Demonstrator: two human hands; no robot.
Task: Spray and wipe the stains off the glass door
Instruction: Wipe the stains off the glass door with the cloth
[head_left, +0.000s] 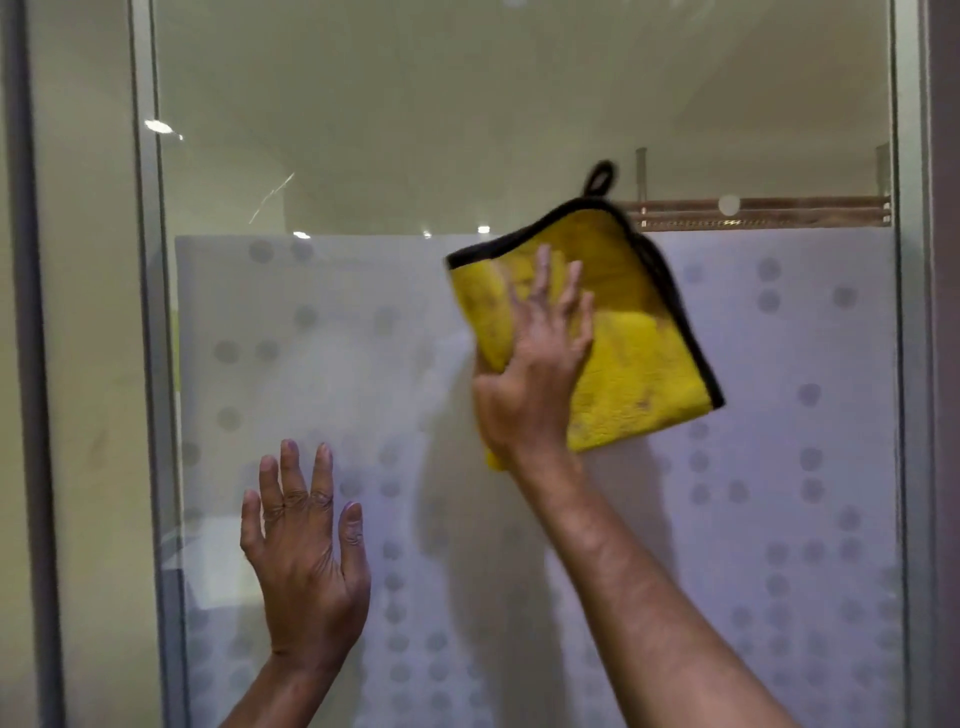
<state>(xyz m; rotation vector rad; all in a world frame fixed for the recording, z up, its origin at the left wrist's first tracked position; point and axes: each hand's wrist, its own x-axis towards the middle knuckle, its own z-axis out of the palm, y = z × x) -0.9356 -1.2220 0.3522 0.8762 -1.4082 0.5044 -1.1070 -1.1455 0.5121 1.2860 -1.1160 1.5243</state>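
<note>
The glass door (363, 156) fills the view, clear at the top and frosted with grey dots lower down. My right hand (535, 364) presses a folded yellow cloth (639, 353) with black trim and a black loop flat against the glass near the upper edge of the frosted band, thumb hooked around the cloth's left edge. My left hand (306, 561) lies lower left with fingers spread, palm toward the frosted glass, holding nothing. A thin streak (270, 197) shows on the clear glass at upper left. No spray bottle is in view.
A metal door frame (148, 312) runs down the left side and another (906, 364) down the right. Behind the glass at upper right a brown rail (769, 213) hangs from thin rods. Ceiling lights reflect in the clear pane.
</note>
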